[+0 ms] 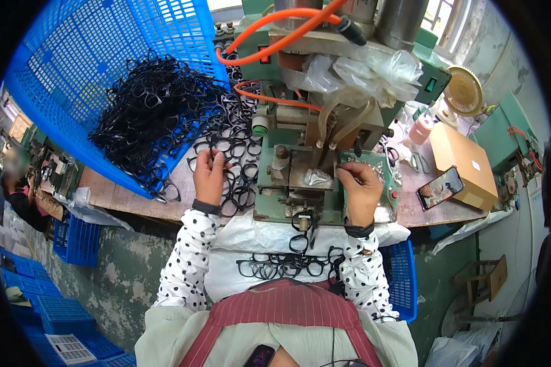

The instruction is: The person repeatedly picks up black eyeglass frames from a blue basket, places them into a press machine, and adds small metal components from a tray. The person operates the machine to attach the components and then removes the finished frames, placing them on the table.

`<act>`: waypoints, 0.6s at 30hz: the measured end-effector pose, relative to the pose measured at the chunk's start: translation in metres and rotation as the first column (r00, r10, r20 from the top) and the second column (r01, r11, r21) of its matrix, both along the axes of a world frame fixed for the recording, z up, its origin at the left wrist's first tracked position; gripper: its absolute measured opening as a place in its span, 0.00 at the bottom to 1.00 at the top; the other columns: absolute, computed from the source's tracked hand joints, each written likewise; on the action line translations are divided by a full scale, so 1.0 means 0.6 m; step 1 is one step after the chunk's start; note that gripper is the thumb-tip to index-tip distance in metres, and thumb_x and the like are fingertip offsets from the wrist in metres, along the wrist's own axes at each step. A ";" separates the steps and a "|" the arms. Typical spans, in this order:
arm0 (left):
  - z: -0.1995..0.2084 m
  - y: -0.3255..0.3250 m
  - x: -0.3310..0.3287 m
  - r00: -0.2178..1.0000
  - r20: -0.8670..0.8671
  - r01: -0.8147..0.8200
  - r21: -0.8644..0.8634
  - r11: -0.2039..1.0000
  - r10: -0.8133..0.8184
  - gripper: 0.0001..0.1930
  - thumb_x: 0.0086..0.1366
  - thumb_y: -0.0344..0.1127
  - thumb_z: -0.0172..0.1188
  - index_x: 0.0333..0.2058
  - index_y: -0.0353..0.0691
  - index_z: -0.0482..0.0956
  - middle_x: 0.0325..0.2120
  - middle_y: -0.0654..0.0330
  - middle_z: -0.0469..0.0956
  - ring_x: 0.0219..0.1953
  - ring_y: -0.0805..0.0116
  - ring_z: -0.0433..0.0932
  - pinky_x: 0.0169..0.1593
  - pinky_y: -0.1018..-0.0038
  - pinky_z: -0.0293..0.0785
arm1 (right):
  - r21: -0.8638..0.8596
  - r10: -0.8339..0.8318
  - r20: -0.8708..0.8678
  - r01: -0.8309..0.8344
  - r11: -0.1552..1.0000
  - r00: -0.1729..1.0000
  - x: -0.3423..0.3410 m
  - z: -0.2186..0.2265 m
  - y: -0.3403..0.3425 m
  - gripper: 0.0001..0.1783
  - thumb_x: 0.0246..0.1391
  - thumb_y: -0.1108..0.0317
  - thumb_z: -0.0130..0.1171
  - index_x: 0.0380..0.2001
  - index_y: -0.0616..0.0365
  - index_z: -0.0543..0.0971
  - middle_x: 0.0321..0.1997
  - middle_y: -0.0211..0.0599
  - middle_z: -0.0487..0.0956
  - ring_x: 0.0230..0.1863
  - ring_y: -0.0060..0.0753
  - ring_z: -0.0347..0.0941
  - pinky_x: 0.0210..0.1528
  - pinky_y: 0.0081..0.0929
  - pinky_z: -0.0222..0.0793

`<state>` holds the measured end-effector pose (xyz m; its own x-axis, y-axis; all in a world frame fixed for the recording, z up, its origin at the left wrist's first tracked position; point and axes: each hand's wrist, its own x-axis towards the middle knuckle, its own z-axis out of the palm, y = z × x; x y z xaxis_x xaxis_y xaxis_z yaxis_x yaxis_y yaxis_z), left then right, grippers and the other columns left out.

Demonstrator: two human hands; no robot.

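Observation:
My left hand rests on a spread of black eyeglass frames on the bench, fingers gripping one of them. A tipped blue plastic crate to its left spills a big heap of the same black frames. My right hand is pinched at a small green tray of tiny metal parts on the right side of a green press machine; whether it holds a part is too small to tell. More black frames lie on a white sheet on my lap.
Orange hoses and plastic wrap top the machine. A phone, cardboard box, scissors and small fan sit to the right. Blue crates stand on the floor at left and one at my right.

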<state>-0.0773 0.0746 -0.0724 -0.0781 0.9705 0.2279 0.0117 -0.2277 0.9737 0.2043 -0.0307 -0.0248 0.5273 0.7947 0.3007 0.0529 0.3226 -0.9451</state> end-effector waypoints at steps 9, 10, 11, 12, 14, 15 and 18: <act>0.175 -0.117 0.108 0.958 -0.274 0.215 0.490 0.845 -0.085 0.11 0.72 0.31 0.49 0.47 0.30 0.72 0.36 0.55 0.80 0.33 0.74 0.76 0.39 0.79 0.72 | 0.134 -0.124 0.304 0.087 0.987 0.945 -0.043 -0.018 -0.002 0.15 0.40 0.78 0.70 0.35 0.63 0.80 0.32 0.36 0.77 0.34 0.30 0.75 0.42 0.25 0.71; 0.181 -0.115 0.114 0.963 -0.250 0.209 0.455 0.866 -0.101 0.11 0.72 0.31 0.49 0.47 0.30 0.72 0.36 0.55 0.80 0.33 0.74 0.76 0.39 0.79 0.72 | 0.117 -0.108 0.230 0.082 0.990 0.967 -0.046 -0.019 0.002 0.16 0.40 0.79 0.70 0.36 0.64 0.79 0.32 0.35 0.77 0.35 0.29 0.75 0.42 0.24 0.71; 0.186 -0.100 0.120 0.979 -0.184 0.160 0.437 0.885 -0.086 0.11 0.70 0.33 0.53 0.45 0.32 0.75 0.33 0.56 0.81 0.30 0.73 0.78 0.34 0.78 0.73 | 0.101 -0.091 0.154 0.076 0.992 0.984 -0.050 -0.019 0.005 0.18 0.40 0.79 0.70 0.38 0.64 0.78 0.32 0.35 0.77 0.35 0.28 0.76 0.42 0.24 0.71; 0.198 -0.093 0.130 0.990 -0.105 0.129 0.394 0.910 -0.094 0.11 0.70 0.32 0.52 0.44 0.31 0.75 0.33 0.58 0.81 0.31 0.74 0.79 0.34 0.79 0.73 | 0.086 -0.076 0.076 0.070 0.994 0.994 -0.053 -0.019 0.009 0.20 0.41 0.79 0.69 0.40 0.65 0.76 0.33 0.35 0.77 0.35 0.28 0.76 0.42 0.23 0.72; 0.214 -0.093 0.130 0.987 -0.069 0.162 0.366 0.916 -0.147 0.10 0.70 0.32 0.52 0.44 0.31 0.75 0.32 0.60 0.81 0.31 0.73 0.80 0.34 0.80 0.74 | 0.064 -0.065 0.069 0.060 0.996 0.996 -0.059 -0.007 0.009 0.22 0.41 0.80 0.69 0.42 0.66 0.74 0.35 0.37 0.77 0.36 0.27 0.77 0.42 0.23 0.72; 0.213 -0.091 0.129 0.987 -0.067 0.163 0.371 0.914 -0.149 0.10 0.70 0.32 0.52 0.44 0.32 0.75 0.32 0.60 0.81 0.32 0.73 0.80 0.35 0.80 0.74 | 0.054 -0.058 0.064 0.055 0.997 0.996 -0.061 -0.002 0.010 0.23 0.41 0.80 0.68 0.43 0.66 0.72 0.36 0.37 0.78 0.36 0.26 0.77 0.42 0.22 0.72; 0.207 -0.089 0.131 0.989 -0.059 0.145 0.391 0.909 -0.133 0.10 0.70 0.33 0.52 0.44 0.32 0.76 0.32 0.60 0.80 0.32 0.73 0.80 0.35 0.80 0.74 | 0.081 -0.012 -0.041 0.016 0.997 0.999 -0.067 -0.001 0.017 0.24 0.41 0.80 0.68 0.43 0.66 0.72 0.40 0.41 0.78 0.37 0.27 0.77 0.42 0.23 0.72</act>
